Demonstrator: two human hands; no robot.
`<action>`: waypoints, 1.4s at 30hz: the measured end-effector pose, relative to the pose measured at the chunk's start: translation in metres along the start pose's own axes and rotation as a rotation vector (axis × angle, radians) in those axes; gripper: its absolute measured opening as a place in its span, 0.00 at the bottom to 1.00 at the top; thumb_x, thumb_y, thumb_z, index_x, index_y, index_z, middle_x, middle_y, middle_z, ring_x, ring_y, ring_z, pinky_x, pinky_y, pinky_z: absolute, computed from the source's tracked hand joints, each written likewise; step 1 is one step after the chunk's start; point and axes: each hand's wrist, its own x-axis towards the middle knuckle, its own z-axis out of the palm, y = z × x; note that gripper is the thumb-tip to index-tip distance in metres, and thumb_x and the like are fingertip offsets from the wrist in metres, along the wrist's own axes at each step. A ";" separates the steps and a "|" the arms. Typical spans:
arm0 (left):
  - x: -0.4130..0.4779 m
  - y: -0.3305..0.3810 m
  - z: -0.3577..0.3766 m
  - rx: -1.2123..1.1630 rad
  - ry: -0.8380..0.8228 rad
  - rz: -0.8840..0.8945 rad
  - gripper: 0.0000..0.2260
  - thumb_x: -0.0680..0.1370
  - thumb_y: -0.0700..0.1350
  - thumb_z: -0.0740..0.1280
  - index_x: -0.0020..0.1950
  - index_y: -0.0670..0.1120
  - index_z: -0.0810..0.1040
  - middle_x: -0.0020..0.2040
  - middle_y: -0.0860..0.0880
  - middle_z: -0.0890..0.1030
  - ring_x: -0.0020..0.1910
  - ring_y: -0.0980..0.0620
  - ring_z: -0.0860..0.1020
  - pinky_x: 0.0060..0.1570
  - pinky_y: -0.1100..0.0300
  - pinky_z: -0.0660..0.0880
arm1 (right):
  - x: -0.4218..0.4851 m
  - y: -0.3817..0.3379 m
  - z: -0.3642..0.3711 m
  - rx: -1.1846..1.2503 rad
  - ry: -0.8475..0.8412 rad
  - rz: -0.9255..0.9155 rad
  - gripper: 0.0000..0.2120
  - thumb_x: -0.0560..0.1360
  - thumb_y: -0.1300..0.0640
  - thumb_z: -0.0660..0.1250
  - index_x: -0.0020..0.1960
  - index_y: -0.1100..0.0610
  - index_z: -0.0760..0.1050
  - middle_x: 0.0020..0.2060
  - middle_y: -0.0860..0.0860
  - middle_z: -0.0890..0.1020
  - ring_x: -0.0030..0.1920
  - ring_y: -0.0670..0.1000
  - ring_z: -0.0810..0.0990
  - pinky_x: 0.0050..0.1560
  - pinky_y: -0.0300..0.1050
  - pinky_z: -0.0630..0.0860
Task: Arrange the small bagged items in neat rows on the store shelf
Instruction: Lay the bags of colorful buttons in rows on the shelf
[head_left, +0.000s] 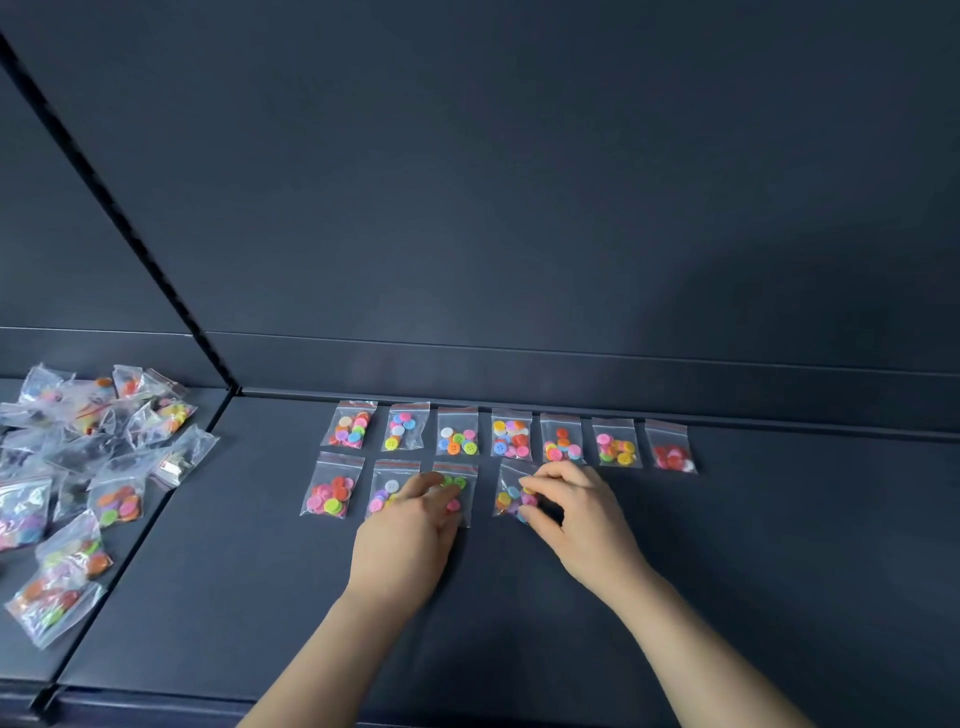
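Handling: right hand (576, 512) is pinching the fourth bag (511, 496) of the front row at centre frame, nudging it straight; left hand (410, 535) is lying loosely curled, pressing on the third bag (457, 491).
Bags: each is looking light, limp and slick, with loose buttons shifting inside; gripping a corner or the zip edge is probably working best.
Rows: back row (511, 434) of seven is sitting square; front row is filling from the left.
Pile: unsorted bags (98, 467) are waiting at left.
Shelf: dark shelf (727, 545) is lying flat and smooth, so bags are likely sliding easily.
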 end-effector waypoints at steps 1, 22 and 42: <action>0.000 0.000 0.000 -0.004 -0.002 -0.002 0.12 0.80 0.51 0.59 0.62 0.59 0.76 0.66 0.63 0.72 0.51 0.56 0.79 0.38 0.63 0.73 | -0.001 0.000 0.003 -0.005 0.000 -0.023 0.12 0.75 0.53 0.69 0.58 0.53 0.81 0.51 0.45 0.78 0.54 0.48 0.73 0.58 0.47 0.72; 0.006 0.029 -0.035 -1.333 -0.179 -0.393 0.07 0.80 0.39 0.61 0.56 0.42 0.77 0.36 0.48 0.81 0.38 0.49 0.79 0.49 0.54 0.75 | -0.007 -0.024 -0.032 0.588 -0.015 0.274 0.06 0.75 0.58 0.69 0.50 0.52 0.83 0.43 0.45 0.84 0.42 0.40 0.79 0.44 0.31 0.75; 0.003 0.083 -0.013 -1.312 -0.296 -0.276 0.07 0.71 0.35 0.73 0.46 0.41 0.79 0.37 0.47 0.80 0.35 0.54 0.79 0.39 0.60 0.79 | -0.018 -0.003 -0.070 0.978 -0.003 0.397 0.04 0.75 0.57 0.70 0.43 0.55 0.81 0.36 0.50 0.82 0.39 0.48 0.81 0.44 0.43 0.80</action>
